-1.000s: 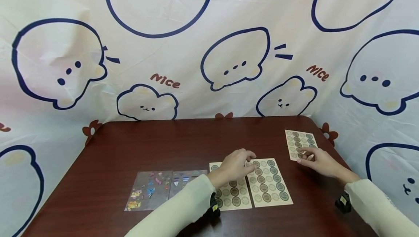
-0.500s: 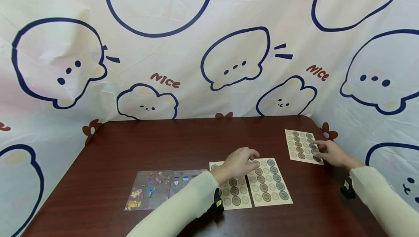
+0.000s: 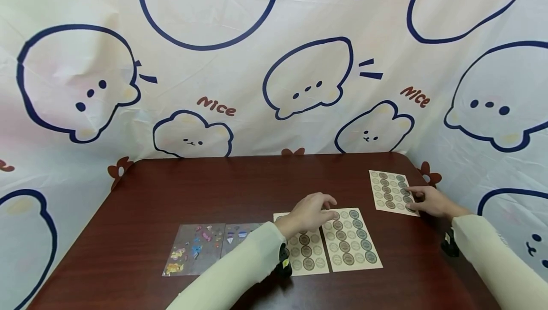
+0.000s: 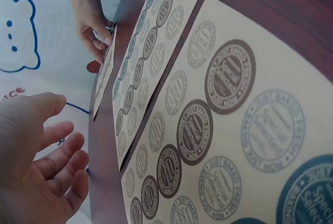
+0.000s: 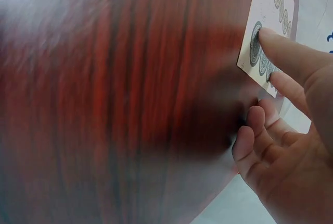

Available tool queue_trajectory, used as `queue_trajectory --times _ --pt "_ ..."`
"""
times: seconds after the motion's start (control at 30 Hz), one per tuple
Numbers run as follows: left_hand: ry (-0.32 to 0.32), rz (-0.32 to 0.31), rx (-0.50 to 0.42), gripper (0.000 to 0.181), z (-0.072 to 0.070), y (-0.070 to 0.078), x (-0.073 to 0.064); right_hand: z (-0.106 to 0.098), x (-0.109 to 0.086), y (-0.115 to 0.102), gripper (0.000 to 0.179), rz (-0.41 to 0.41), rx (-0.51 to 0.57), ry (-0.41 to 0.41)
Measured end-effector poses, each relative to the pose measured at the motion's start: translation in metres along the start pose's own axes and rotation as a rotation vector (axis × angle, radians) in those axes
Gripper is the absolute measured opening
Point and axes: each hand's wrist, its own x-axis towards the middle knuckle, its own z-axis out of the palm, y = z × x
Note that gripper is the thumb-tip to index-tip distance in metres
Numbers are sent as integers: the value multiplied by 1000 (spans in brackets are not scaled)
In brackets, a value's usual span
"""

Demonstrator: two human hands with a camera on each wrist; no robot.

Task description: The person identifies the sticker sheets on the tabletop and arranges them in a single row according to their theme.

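Observation:
In the head view my left hand (image 3: 310,211) hovers over two cream sheets of round label stickers. Its fingers are loosely bent and hold nothing, as the left wrist view also shows. The left sticker sheet (image 3: 306,255) is partly covered by my forearm; the right sticker sheet (image 3: 351,248) lies close beside it. At the far right, my right hand (image 3: 432,200) touches the right edge of a third sticker sheet (image 3: 389,192), which lies flat. In the right wrist view the thumb and index fingertip rest on this sheet's printed face, while the other fingers are bent beside it.
Two clear sheets with small colourful stickers lie left of the cream ones: one clear sheet (image 3: 194,250) in full view, the other clear sheet (image 3: 239,234) partly under my sleeve. The dark wooden table (image 3: 239,186) ends at a patterned cloth backdrop (image 3: 248,77).
My right hand has drawn back to the far sheet's right edge, and that sheet has then slid slightly left. My left hand has barely moved.

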Motion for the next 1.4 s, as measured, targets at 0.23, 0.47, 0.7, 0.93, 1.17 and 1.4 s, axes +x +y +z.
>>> queue_trajectory --times 0.23,0.47,0.7,0.93,1.17,1.4 --pt "30 -15 -4 34 -2 -8 2 1 9 -11 68 33 23 -26" --pt "44 -37 -10 34 -7 -17 4 7 20 -26 65 25 22 -25" --pt "71 -59 -42 33 -7 -29 8 14 34 -42 66 40 46 -62" --pt "87 -97 -52 35 -10 -40 9 24 52 -59 62 15 18 -62" --pt "97 -128 -41 36 -14 -47 14 31 65 -83 59 -31 13 -70" --pt "102 -162 -41 38 -16 -53 18 41 79 -107 58 -85 26 -76"
